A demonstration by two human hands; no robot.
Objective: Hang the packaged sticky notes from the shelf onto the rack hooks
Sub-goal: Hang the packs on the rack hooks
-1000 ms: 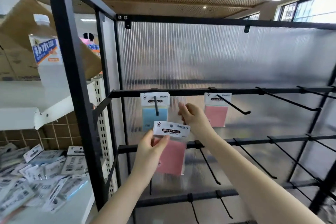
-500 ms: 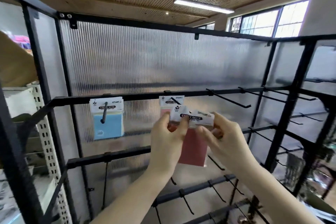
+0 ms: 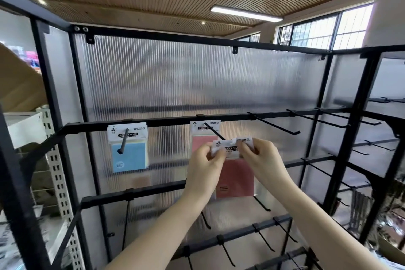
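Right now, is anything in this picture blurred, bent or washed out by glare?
Head view: wide-angle distortion bows the black rack frame and its bars; the windows are blown out by daylight; the ceiling light glares; the pink sticky note pack, pinched by left hand and right hand, reads sharp enough.

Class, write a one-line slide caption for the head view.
Both hands, left and right, pinch a pink sticky-note pack at a rack hook.

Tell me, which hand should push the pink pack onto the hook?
Probably the left hand: it pinches the pink pack nearest the hook tip. The right hand steadies the other corner.
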